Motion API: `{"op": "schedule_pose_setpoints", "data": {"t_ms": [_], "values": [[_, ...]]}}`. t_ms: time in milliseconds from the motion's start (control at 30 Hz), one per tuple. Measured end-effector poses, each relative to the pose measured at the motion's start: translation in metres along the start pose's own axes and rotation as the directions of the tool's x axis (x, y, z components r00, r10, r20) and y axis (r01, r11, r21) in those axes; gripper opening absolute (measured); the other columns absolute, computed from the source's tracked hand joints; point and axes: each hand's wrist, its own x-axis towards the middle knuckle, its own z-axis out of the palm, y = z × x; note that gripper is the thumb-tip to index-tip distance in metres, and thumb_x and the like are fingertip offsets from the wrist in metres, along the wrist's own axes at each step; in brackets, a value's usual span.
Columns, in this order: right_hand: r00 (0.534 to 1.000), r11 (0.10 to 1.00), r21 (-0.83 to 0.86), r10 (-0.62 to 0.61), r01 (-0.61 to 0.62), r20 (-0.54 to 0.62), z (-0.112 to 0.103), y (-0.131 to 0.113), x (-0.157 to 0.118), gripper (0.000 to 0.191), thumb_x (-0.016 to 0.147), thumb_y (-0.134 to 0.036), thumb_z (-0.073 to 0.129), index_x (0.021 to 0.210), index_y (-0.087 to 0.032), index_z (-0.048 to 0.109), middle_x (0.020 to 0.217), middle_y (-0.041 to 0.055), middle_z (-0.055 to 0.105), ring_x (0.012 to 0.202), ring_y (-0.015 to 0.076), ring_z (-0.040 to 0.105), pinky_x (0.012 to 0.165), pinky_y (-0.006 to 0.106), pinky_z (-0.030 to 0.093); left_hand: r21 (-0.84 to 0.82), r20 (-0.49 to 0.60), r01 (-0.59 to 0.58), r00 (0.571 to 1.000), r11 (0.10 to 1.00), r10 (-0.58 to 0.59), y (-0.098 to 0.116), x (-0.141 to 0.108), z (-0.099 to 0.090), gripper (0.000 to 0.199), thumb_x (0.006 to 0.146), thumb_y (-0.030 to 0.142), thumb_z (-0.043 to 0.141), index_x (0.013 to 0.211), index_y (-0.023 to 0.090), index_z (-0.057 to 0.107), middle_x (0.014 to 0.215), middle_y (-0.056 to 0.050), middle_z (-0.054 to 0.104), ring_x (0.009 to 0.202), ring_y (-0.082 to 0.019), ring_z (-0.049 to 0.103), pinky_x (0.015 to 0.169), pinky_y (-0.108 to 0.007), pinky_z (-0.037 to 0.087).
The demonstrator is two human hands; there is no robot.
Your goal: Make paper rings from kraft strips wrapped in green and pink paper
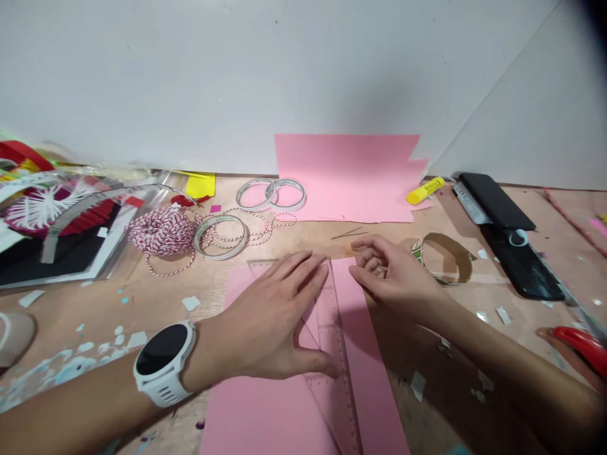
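One set square (336, 328), long axis forward, beneath flat left grip (272, 316); right grip (396, 275) parted.

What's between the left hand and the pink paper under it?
A transparent set square. The head view shows it lying on the pink paper, with the left hand spread over it.

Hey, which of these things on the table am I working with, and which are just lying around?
Seemingly in use:
clear set square, under the left hand
pink sheet beneath it, right hand near its top edge

Apparently lying about:
striped twine ball
three tape rings
yellow stick
cardboard ring
pink paper at the back, possibly spare
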Motion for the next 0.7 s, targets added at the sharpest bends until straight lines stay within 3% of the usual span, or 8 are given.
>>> {"op": "schedule_pose_setpoints", "data": {"t_ms": [333, 467, 700], "values": [[1.000, 1.000, 0.004, -0.004, 0.004, 0.009, 0.0002, 0.0020, -0.0014, 0.034, 0.088, -0.028, 0.068, 0.119, -0.022, 0.057, 0.084, -0.0012, 0.063, 0.068, 0.0130, 0.060, 0.062, 0.026, 0.050, -0.032, -0.020, 0.002, 1.000, 0.999, -0.003, 0.0005, 0.0065, 0.0042, 0.121, 0.075, 0.091, 0.054, 0.157, 0.004, 0.036, 0.162, -0.025, 0.037, 0.152, -0.044, 0.029, 0.126, -0.056, 0.025], [1.000, 1.000, 0.005, -0.018, 0.018, 0.015, -0.0006, 0.0036, -0.0009, 0.032, 0.089, -0.029, 0.068, 0.118, -0.023, 0.057, 0.084, -0.0013, 0.063, 0.069, 0.0134, 0.060, 0.063, 0.026, 0.050, -0.055, -0.022, 0.009, 1.000, 0.998, -0.011, 0.0014, 0.0080, 0.0044, 0.119, 0.076, 0.092, 0.051, 0.156, 0.006, 0.038, 0.162, -0.025, 0.038, 0.151, -0.044, 0.029, 0.125, -0.058, 0.027], [1.000, 1.000, 0.022, -0.002, 0.002, 0.013, -0.0001, 0.0029, 0.0006, 0.033, 0.087, -0.026, 0.068, 0.117, -0.023, 0.057, 0.083, -0.0019, 0.062, 0.068, 0.0129, 0.059, 0.061, 0.025, 0.049, -0.082, -0.052, 0.001, 0.999, 0.997, -0.006, 0.0013, 0.0084, 0.0048, 0.116, 0.073, 0.086, 0.063, 0.155, 0.008, 0.038, 0.159, -0.026, 0.040, 0.148, -0.045, 0.032, 0.121, -0.062, 0.032]]}}
